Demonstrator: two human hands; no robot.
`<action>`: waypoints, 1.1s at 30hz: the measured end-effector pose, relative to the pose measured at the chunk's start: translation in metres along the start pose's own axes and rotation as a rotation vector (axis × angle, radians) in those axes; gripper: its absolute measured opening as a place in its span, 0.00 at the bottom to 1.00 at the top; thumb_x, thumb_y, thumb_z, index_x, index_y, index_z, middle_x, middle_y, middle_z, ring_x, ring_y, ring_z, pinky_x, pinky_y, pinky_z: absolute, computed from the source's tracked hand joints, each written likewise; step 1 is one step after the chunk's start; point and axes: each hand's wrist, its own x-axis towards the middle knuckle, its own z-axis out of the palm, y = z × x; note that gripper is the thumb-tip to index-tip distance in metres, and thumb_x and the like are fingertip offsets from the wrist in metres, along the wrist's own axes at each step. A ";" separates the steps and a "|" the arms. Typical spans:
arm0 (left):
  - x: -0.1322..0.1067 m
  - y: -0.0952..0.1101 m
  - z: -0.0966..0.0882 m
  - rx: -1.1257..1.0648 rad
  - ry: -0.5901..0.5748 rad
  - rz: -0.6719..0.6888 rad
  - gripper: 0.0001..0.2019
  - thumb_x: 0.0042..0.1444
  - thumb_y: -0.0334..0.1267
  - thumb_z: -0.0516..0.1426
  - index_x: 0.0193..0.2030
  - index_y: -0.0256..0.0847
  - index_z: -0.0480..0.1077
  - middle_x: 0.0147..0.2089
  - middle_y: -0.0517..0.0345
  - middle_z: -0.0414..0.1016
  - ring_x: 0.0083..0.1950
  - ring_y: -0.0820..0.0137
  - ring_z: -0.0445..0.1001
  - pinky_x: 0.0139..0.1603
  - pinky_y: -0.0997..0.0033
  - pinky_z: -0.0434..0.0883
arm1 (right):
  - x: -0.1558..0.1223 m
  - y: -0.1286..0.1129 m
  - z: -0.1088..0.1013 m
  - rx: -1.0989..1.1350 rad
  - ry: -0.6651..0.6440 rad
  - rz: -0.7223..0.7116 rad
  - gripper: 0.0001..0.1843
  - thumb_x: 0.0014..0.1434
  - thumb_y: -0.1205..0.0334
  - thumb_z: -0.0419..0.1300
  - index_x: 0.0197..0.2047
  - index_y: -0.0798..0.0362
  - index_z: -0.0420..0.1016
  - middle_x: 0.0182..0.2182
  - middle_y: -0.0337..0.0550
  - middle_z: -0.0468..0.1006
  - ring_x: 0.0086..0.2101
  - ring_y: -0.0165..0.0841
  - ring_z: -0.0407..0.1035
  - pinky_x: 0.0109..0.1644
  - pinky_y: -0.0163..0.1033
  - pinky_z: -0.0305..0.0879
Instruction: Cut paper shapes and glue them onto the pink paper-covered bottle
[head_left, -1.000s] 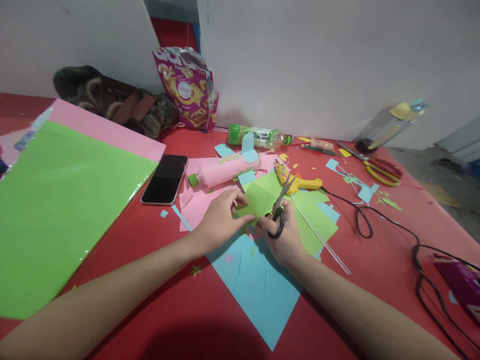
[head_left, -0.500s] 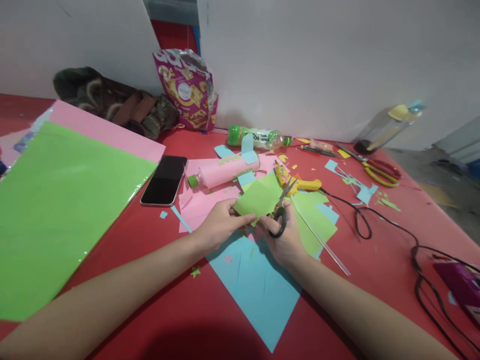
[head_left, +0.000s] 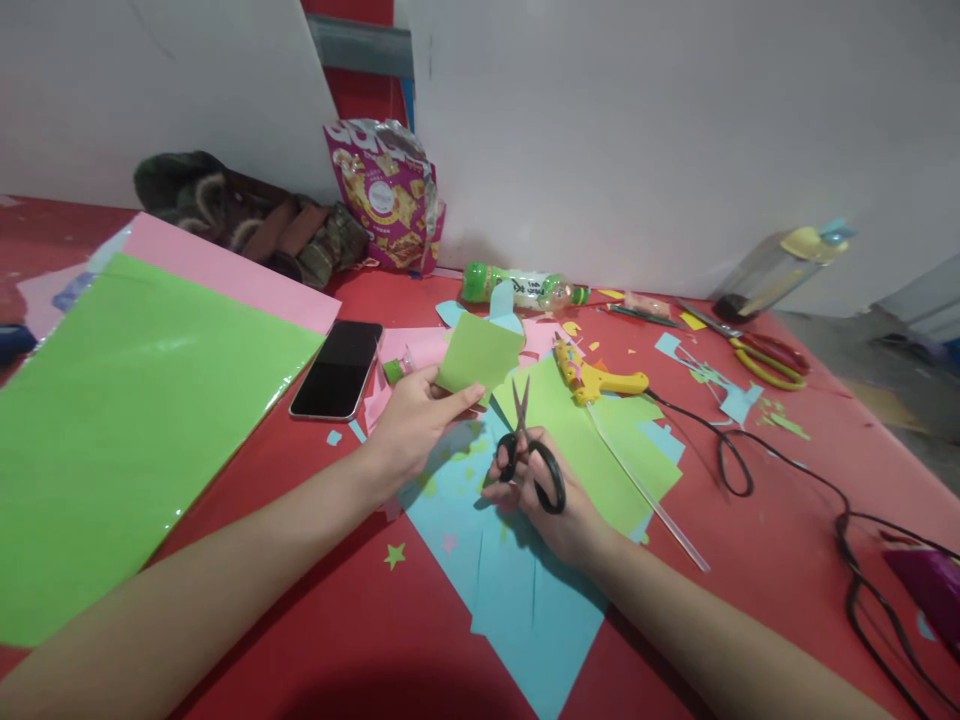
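Between thumb and fingers, my left hand (head_left: 409, 420) pinches a green piece of paper (head_left: 484, 352), held up at an angle. My right hand (head_left: 555, 500) is closed on small scissors (head_left: 523, 425) with black handles; their blades point up and are slightly apart, clear of the green piece. Beneath both hands lie blue paper (head_left: 525, 590) and green paper (head_left: 607, 465). Partly hidden behind the held piece is a bottle wrapped in pink paper (head_left: 424, 352). A green paper star (head_left: 394, 556) and a pink paper star (head_left: 449, 543) lie near my left forearm.
A yellow glue gun (head_left: 600, 380) with a clear glue stick lies to the right, its black cord (head_left: 795, 464) running off. A phone (head_left: 337, 370) and packed green sheets (head_left: 150, 420) are left. Behind stand a snack bag (head_left: 390, 200) and a green bottle (head_left: 517, 288). Larger scissors (head_left: 765, 360) lie right.
My left hand has lifted the green piece and moved it left, away from my right hand. My right hand has moved down with the scissors, turning them upright. The view has shifted slightly.
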 end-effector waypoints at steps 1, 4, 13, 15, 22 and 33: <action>0.000 0.001 0.000 0.002 0.006 0.004 0.14 0.43 0.37 0.60 0.37 0.34 0.67 0.30 0.58 0.70 0.30 0.76 0.69 0.34 0.72 0.69 | -0.001 0.000 0.000 -0.012 -0.026 0.030 0.19 0.46 0.49 0.60 0.32 0.49 0.54 0.28 0.33 0.65 0.26 0.26 0.68 0.31 0.34 0.64; -0.001 0.003 0.001 0.016 0.010 0.008 0.13 0.42 0.37 0.60 0.35 0.34 0.67 0.30 0.59 0.70 0.29 0.77 0.69 0.34 0.74 0.69 | -0.004 0.000 0.001 -0.068 -0.080 0.055 0.19 0.47 0.48 0.59 0.32 0.49 0.55 0.29 0.34 0.65 0.27 0.26 0.67 0.28 0.31 0.61; -0.009 0.005 0.005 0.129 -0.043 -0.003 0.13 0.43 0.38 0.59 0.36 0.35 0.67 0.29 0.59 0.72 0.28 0.75 0.70 0.29 0.77 0.68 | -0.006 0.000 0.003 -0.114 -0.090 0.016 0.16 0.48 0.55 0.60 0.32 0.48 0.54 0.29 0.33 0.61 0.27 0.25 0.62 0.28 0.32 0.63; -0.012 0.007 0.007 0.140 -0.074 0.003 0.13 0.44 0.38 0.58 0.37 0.36 0.67 0.31 0.58 0.72 0.30 0.75 0.70 0.30 0.77 0.68 | -0.006 0.000 0.003 -0.125 -0.089 -0.001 0.16 0.48 0.55 0.59 0.32 0.48 0.54 0.29 0.33 0.60 0.27 0.25 0.62 0.27 0.32 0.63; -0.017 0.008 0.012 0.172 -0.101 0.013 0.12 0.46 0.37 0.57 0.38 0.34 0.67 0.34 0.56 0.72 0.31 0.75 0.69 0.33 0.76 0.68 | -0.007 -0.001 0.004 -0.155 -0.078 -0.020 0.16 0.48 0.53 0.58 0.32 0.48 0.53 0.29 0.32 0.60 0.25 0.24 0.62 0.27 0.32 0.62; -0.016 0.011 0.009 0.249 -0.097 0.030 0.12 0.46 0.37 0.57 0.38 0.35 0.66 0.33 0.57 0.72 0.32 0.73 0.71 0.32 0.76 0.68 | -0.007 -0.001 0.005 -0.236 -0.066 -0.060 0.19 0.47 0.48 0.58 0.31 0.49 0.52 0.26 0.31 0.61 0.21 0.23 0.61 0.26 0.33 0.59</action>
